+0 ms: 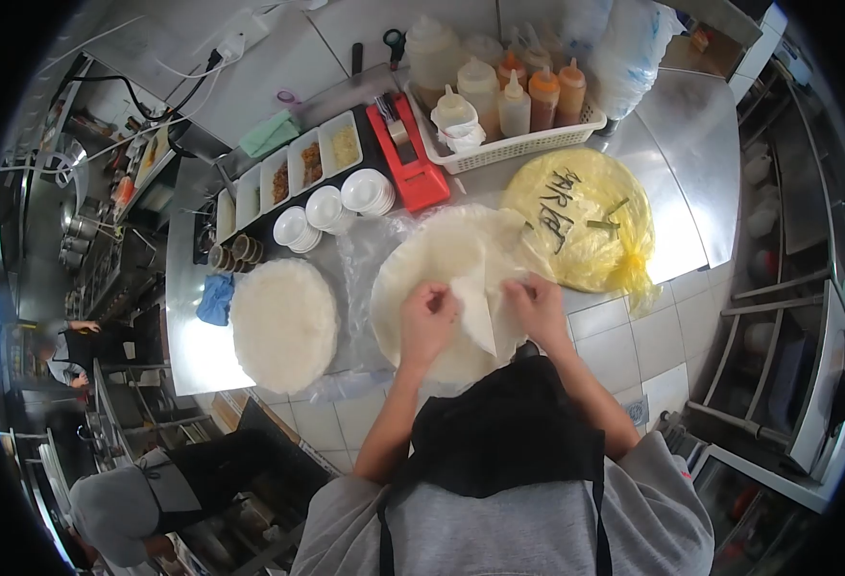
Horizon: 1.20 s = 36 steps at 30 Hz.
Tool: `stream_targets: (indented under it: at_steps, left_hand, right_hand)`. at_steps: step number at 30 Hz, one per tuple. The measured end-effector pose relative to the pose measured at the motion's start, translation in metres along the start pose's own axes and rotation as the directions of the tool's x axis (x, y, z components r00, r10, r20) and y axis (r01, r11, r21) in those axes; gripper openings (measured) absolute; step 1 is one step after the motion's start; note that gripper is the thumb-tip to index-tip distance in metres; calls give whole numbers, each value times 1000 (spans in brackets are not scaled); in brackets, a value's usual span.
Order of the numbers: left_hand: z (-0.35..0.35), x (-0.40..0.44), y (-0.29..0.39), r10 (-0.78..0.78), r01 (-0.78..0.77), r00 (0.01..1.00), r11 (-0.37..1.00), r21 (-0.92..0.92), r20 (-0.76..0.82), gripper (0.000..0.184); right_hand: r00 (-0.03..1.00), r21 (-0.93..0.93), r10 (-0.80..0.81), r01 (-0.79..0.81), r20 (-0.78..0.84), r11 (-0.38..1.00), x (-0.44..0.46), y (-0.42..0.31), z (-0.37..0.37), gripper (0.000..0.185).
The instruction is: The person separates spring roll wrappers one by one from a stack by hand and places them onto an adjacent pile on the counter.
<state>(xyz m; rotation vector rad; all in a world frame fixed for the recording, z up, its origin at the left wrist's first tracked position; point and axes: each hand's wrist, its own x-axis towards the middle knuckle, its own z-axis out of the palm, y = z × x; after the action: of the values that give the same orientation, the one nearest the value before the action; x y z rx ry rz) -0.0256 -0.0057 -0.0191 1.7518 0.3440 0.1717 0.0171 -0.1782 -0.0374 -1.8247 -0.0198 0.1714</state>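
My left hand [429,322] is closed in a pinch at the left of a folded pale sheet, over a large round stack of thin off-white sheets [405,264]. My right hand [536,305] pinches at the right side of the same stack, near the folded sheet [477,309] that stands up between my hands. What exactly each set of fingertips grips is too small to tell. A second round pale stack [283,324] lies to the left, on the steel table. Behind my right hand sits a yellow plastic bag [576,216] with dark writing, wrapped round a flat round shape.
A basket of squeeze bottles [528,144] and a red tape dispenser [413,163] stand at the back. White bowls [368,192], food trays [309,163] and a blue cloth [216,299] are on the left. A co-worker [144,499] is at the lower left, another person farther back.
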Motion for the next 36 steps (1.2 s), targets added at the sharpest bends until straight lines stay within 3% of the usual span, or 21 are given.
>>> stream_targets:
  at_steps: [2,3,6,9,11,15,17,18,20,23,25,27,30,33,36]
  left_hand:
    - [-14,0,3,-72,71,997,997,-11,-42,5]
    - [-18,-1,-2,-91,90,995,996,-27,-46,4]
    - [-18,-4,-20,-42,43,999,998,-38,20,4]
    - [-10,-12,-24,-33,31,988,999,14,148,6]
    - [-3,-13,-24,-41,26,976,997,74,213,10]
    - [2,-1,-16,-2,-11,997,987,162,80,17]
    - [9,7,15,28,-23,999,986,164,-25,20]
    - [7,11,10,-5,4,1000,977,212,7,21]
    - [-2,21,-2,-68,44,995,952,304,69,22]
    - [-20,10,9,199,-157,977,920,359,-83,23]
    - [-52,2,9,20,78,972,914,399,-236,24]
    - [-78,-9,18,-79,134,975,955,264,-209,28]
    - [-92,-17,-6,-38,89,986,942,325,-162,32]
    - [-98,-21,-8,-23,62,994,922,381,-108,25]
    - [-103,-30,-17,-137,152,988,956,250,-74,23]
  right_hand:
    - [998,-88,64,-64,0,994,2,7,-13,21]
    - [999,13,34,-34,1,999,1,10,-12,21]
    - [995,-278,-11,39,102,960,6,10,-12,23]
    - [954,-62,-300,300,16,952,19,-3,11,23]
    - [940,-227,-334,341,71,912,34,-3,24,19]
    - [939,-401,-241,325,246,857,39,-15,31,15]
    - [917,-354,-307,384,254,853,36,-13,37,16]
    - [904,-332,-340,413,258,848,35,-12,38,16]
    - [923,-305,-331,379,199,874,34,-15,33,19]
    - [929,-298,-363,367,72,881,33,-19,16,24]
    - [945,-315,-327,303,-25,900,35,-10,-7,28]
    - [968,-333,-242,205,-73,921,38,-1,-31,31]
    - [987,-340,-150,123,-56,932,29,6,-51,32]
    - [995,-268,-99,89,-23,959,27,20,-57,30]
    - [999,-107,-20,24,36,994,24,16,-69,25]
